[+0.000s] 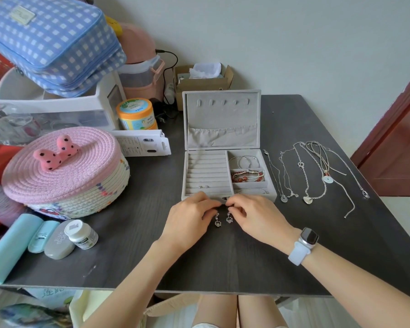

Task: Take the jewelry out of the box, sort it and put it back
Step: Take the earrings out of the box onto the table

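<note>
here both hands (223,215) pinch two silver dangling earrings (223,220).

Both forearms reach forward, converging. The left hand (191,215) lies knuckles up with fingers curled inward; the right hand (255,215), a watch on its wrist, mirrors it, fingertips almost meeting, each seemingly pinching something small.

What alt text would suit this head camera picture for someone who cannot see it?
Two hands, left hand and right hand, each hold a dangling silver earring just in front of an open grey jewelry box on a dark table. Silver necklaces lie spread to the box's right.
</note>
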The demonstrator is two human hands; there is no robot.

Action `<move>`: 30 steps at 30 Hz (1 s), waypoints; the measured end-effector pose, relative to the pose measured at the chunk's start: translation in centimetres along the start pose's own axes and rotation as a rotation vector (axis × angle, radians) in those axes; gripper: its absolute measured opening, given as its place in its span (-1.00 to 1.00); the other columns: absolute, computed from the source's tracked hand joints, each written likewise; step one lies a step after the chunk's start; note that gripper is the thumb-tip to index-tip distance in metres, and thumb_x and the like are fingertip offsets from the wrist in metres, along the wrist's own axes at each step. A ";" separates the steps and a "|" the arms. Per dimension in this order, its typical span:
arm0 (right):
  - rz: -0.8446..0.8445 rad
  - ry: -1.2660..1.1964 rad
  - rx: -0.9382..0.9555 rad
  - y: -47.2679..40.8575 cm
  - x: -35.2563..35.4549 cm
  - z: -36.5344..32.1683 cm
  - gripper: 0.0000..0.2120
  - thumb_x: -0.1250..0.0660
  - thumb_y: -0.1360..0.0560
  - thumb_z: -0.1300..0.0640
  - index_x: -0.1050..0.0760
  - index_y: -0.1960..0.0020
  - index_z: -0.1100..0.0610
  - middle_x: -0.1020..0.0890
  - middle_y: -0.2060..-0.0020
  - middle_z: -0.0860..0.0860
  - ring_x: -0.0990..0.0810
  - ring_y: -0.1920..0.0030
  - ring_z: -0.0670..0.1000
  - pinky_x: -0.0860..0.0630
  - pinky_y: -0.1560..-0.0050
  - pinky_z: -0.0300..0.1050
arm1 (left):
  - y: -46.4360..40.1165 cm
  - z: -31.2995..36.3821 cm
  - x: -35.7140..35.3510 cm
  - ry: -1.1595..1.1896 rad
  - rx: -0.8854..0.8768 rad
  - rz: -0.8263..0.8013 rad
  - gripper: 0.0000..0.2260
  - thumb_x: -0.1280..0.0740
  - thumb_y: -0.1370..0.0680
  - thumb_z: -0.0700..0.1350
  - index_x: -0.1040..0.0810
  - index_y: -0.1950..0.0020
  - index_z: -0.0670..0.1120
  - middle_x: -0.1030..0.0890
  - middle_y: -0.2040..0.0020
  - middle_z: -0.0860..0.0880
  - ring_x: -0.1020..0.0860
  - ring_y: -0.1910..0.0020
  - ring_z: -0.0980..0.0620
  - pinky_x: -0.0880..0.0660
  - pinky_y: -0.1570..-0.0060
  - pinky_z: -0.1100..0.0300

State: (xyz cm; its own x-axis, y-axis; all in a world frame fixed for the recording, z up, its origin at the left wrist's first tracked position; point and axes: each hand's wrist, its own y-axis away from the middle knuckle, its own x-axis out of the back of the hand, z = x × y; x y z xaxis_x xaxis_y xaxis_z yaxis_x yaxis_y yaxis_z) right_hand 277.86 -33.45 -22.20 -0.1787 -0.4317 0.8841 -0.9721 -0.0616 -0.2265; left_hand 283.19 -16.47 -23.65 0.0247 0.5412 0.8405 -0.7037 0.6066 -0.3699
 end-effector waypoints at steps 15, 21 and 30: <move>-0.030 0.030 0.005 -7.1 -1.7 -0.5 -0.77 -0.24 -0.51 0.09 -0.58 -0.12 -0.03 -0.54 0.03 0.04 -0.37 -0.10 0.08 -0.31 -0.13 -0.01 | -3.6 -2.7 0.8 -0.131 0.303 0.043 -0.84 -0.32 -0.51 -0.05 -0.65 -0.04 0.11 -0.51 -0.12 0.04 -0.31 -0.22 -0.07 -0.10 -0.14 0.07; -0.041 0.063 0.046 -7.1 -1.6 -0.2 -0.82 -0.27 -0.50 0.05 -0.61 -0.04 -0.01 -0.52 0.04 0.00 -0.35 -0.12 0.05 -0.17 0.00 -0.05 | -4.0 -3.0 1.2 -0.156 0.302 0.034 -0.87 -0.34 -0.49 -0.02 -0.67 0.03 0.13 -0.51 -0.10 0.08 -0.29 -0.22 -0.02 -0.01 -0.10 0.13; -0.069 -0.039 0.005 -7.3 -1.6 0.0 -0.92 -0.33 -0.45 0.05 -0.56 0.14 0.04 -0.50 0.13 -0.08 -0.36 -0.06 -0.03 -0.19 -0.07 -0.04 | -3.9 -2.8 1.1 -0.034 0.419 0.026 -0.89 -0.31 -0.52 -0.06 -0.65 0.07 0.04 -0.50 -0.01 0.08 -0.31 -0.14 0.03 -0.02 -0.01 0.20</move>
State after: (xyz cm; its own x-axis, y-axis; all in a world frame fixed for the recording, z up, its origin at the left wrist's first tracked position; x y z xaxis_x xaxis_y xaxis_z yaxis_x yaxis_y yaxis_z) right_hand 285.28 -32.34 -21.95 -0.1056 -0.4608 0.8812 -0.9809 -0.0971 -0.1683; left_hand 287.99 -16.62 -22.39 -0.0152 0.5294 0.8482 -0.9320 0.2997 -0.2038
